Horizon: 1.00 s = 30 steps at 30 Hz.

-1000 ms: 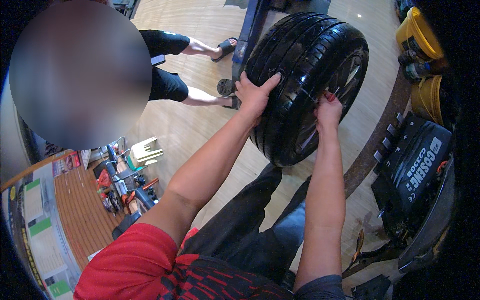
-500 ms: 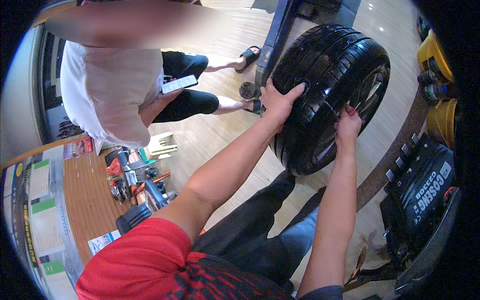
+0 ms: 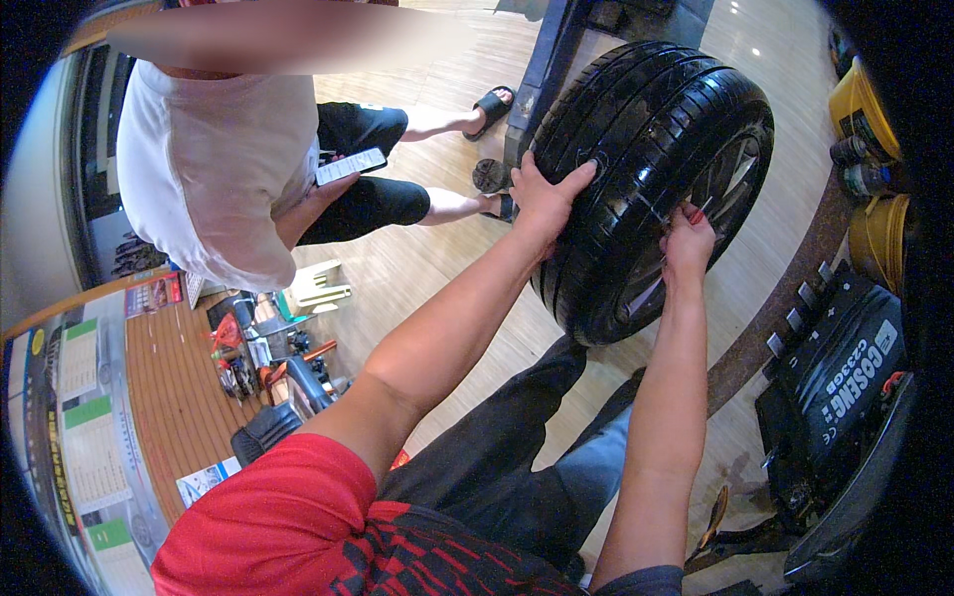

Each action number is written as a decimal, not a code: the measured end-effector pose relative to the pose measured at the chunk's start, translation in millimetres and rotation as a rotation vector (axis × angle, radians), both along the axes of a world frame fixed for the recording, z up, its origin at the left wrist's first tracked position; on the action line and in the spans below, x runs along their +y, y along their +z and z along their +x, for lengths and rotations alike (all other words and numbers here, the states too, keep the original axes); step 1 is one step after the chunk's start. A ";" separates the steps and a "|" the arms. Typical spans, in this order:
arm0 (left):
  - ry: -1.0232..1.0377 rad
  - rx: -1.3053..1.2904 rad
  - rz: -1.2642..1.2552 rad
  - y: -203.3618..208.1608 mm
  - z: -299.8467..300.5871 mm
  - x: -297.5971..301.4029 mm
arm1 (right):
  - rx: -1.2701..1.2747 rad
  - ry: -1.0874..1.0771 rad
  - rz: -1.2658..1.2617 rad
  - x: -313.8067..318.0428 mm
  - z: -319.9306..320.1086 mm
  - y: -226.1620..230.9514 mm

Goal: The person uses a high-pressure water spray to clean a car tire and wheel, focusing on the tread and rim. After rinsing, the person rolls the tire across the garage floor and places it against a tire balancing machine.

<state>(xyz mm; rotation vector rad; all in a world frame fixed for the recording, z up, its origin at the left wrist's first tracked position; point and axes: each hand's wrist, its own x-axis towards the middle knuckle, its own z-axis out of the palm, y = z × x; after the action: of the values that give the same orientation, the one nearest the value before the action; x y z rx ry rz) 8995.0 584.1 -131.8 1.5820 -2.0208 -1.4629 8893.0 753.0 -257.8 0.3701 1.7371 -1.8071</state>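
A wet-looking black tyre (image 3: pixel 636 129) on a spoked wheel stands upright on the floor before me. My left hand (image 3: pixel 547 197) lies on the left part of its tread, thumb stretched out and fingers spread. A round smeared mark (image 3: pixel 593 156) shows on the rubber by the thumb tip. At the right side of the wheel, near the rim, my right hand (image 3: pixel 688 241) is closed around a small red-handled tool (image 3: pixel 700 213) with a thin, pale shaft. The tool's far end is too small to make out.
At left a person in a white top (image 3: pixel 214 169) holds a phone (image 3: pixel 350 166). A wooden counter (image 3: pixel 184 377) bears assorted tools (image 3: pixel 268 343). Behind the tyre stands a dark blue machine base (image 3: pixel 542 84). Yellow buckets (image 3: pixel 865 109) and a black wheel-balancer-like machine (image 3: pixel 845 368) line the right.
The mark on the tread has moved slightly up, and the tyre with it a little up and left. My right hand has shifted slightly left and down, still around the red-handled tool.
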 end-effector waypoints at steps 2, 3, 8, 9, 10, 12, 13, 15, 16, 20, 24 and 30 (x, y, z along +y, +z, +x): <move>0.031 0.027 0.025 0.7 0.8 -1.0 | -0.031 0.016 -0.001 -0.6 1.1 8.9; 0.037 0.031 0.025 1.0 2.8 -2.0 | -0.057 0.032 -0.008 -1.1 0.4 22.1; 0.037 0.034 0.012 7.3 -4.2 1.4 | -0.102 0.025 -0.034 2.5 -4.8 23.1; 0.025 0.020 0.004 6.9 -1.7 0.5 | -0.121 0.022 -0.030 0.7 -4.1 31.7; 0.012 0.006 -0.005 6.2 0.6 -0.3 | -0.140 0.019 -0.025 -1.1 -3.0 40.3; 0.000 0.018 0.006 4.7 -2.2 -1.1 | -0.156 -0.021 -0.052 -2.4 -4.7 39.9; 0.009 0.040 0.025 3.8 -3.2 -0.9 | -0.150 -0.016 -0.031 -0.8 -5.1 40.1; 0.031 0.079 0.060 1.0 -1.3 -2.2 | -0.144 0.001 0.008 -1.7 -3.7 47.7; 0.030 0.070 0.053 -0.2 -0.1 -3.4 | -0.135 0.001 -0.004 -2.5 -3.0 45.5; 0.017 0.059 0.045 -2.5 -1.1 -2.0 | -0.098 0.000 -0.023 -2.7 -3.7 30.7; 0.022 0.048 0.036 -2.5 0.6 -0.5 | -0.100 -0.007 -0.024 -3.0 -1.4 31.5; 0.018 0.026 0.030 -2.4 -0.3 2.8 | -0.073 -0.005 -0.057 0.2 0.7 22.6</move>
<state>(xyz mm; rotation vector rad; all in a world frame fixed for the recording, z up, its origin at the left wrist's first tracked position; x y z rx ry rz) 8994.7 587.0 -134.3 1.5806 -1.9742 -1.5058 8893.7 753.2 -235.3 0.4118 1.6329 -1.8204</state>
